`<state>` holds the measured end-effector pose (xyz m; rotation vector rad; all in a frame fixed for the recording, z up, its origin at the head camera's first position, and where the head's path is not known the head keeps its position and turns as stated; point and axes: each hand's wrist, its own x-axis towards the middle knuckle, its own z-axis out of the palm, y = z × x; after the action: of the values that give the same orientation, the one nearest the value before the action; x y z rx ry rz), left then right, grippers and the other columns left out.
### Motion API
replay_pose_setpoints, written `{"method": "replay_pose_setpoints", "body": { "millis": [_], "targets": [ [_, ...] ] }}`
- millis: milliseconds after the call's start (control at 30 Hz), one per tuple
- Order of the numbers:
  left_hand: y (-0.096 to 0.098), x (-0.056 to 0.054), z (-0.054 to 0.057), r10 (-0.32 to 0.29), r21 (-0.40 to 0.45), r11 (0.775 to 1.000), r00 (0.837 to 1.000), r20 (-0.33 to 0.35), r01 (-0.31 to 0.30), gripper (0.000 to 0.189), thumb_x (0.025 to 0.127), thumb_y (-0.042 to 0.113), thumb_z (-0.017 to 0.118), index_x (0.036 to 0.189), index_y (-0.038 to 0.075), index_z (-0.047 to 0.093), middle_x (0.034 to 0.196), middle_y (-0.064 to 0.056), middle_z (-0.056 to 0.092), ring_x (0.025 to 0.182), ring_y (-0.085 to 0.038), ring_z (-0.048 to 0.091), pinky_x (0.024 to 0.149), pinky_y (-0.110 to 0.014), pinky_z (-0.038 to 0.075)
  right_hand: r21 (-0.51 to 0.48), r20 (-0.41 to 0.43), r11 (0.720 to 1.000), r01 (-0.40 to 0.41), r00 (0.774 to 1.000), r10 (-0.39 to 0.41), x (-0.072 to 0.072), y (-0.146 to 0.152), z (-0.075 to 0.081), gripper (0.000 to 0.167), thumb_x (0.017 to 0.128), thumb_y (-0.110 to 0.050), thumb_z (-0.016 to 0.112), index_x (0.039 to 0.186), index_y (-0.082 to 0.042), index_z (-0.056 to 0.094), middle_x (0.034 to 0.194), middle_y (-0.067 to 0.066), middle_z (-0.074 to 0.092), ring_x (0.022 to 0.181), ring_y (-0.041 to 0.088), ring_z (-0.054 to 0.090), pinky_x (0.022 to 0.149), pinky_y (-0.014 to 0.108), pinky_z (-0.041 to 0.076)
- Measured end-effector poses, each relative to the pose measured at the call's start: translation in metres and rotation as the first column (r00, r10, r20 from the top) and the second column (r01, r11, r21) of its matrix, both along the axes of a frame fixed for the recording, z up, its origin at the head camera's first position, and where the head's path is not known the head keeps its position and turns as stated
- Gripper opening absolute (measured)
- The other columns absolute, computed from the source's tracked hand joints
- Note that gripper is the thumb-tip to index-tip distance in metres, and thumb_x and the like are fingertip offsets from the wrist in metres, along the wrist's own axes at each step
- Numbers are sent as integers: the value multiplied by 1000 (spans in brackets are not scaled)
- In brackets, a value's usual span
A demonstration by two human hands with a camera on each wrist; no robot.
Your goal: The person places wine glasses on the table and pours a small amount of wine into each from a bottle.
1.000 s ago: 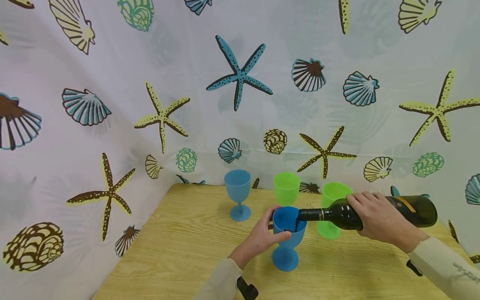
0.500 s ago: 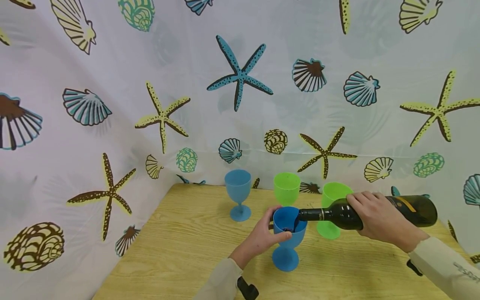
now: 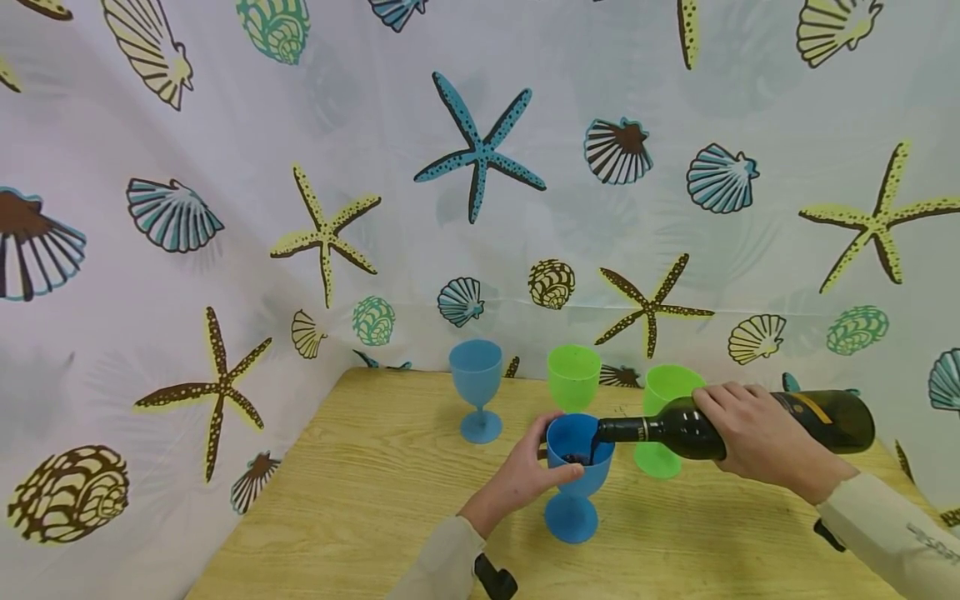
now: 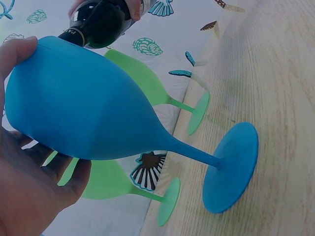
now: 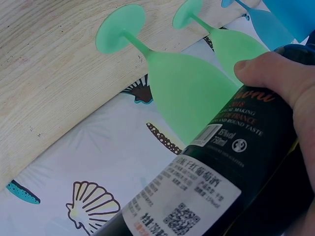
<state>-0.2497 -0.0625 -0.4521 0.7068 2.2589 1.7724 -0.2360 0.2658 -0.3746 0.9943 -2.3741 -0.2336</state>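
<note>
My left hand point(image 3: 527, 467) grips the bowl of a blue goblet point(image 3: 573, 517), thumb on the near side and fingers behind it. The goblet's foot rests on the table in the left wrist view. My right hand point(image 3: 761, 433) grips a dark wine bottle point(image 3: 693, 431) around its body, tipped nearly level with its neck pointing left. The bottle's mouth is over the goblet's rim, and a thin dark stream runs down into the bowl. Dark liquid point(image 3: 577, 459) shows inside. A printed label point(image 5: 182, 196) faces the right wrist view.
Behind stand another blue goblet point(image 3: 476, 377) at the left and a green goblet point(image 3: 573, 377) in the middle. A second green goblet point(image 3: 658, 460) is partly hidden by the bottle. The wooden table point(image 3: 360, 500) meets a white curtain point(image 3: 390, 242) printed with shells and starfish.
The dark liquid visible in the goblet has spread a little. Both hands, the bottle and the goblet hold nearly the same positions.
</note>
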Motion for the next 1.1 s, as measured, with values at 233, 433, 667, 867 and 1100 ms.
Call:
{"method": "replay_pose_setpoints", "body": {
  "millis": [233,433,667,867,1100],
  "targets": [
    [0,1,1,0,3,1000,1000,2,0,74,88,30,68,147,12,26,143,-10,37,130,-30,37,102,-48,35,0,0,1000,-9,1000,9,0,-1,2,81,45,-28,93,111,1,54,101,17,60,90,35,59,73,51,49],
    [0,1,1,6,2,1000,1000,0,-6,73,89,27,68,147,11,26,143,-10,37,130,-31,37,102,-49,35,-2,-11,1000,-23,1000,23,0,-2,3,79,45,-26,92,109,0,54,100,16,60,89,34,59,71,51,49],
    [0,2,2,2,4,1000,1000,3,-2,74,89,28,68,147,11,26,143,-11,37,129,-31,37,102,-49,35,-3,-14,1000,-24,1000,24,0,-2,3,79,46,-27,92,109,0,54,100,16,60,89,34,59,72,51,49],
    [0,2,1,-3,9,1000,1000,0,3,74,88,28,68,147,12,26,143,-10,37,129,-30,37,102,-49,35,-5,-5,1000,-23,1000,23,0,-2,3,77,46,-25,91,109,0,54,100,16,60,89,33,59,70,51,49],
    [0,2,2,-14,3,1000,1000,-12,14,75,89,29,67,147,9,25,143,-12,37,128,-32,37,101,-50,35,-6,-1,1000,-19,1000,19,0,-1,2,77,47,-26,91,110,0,54,101,16,60,89,34,59,71,51,49]
  ]
}}
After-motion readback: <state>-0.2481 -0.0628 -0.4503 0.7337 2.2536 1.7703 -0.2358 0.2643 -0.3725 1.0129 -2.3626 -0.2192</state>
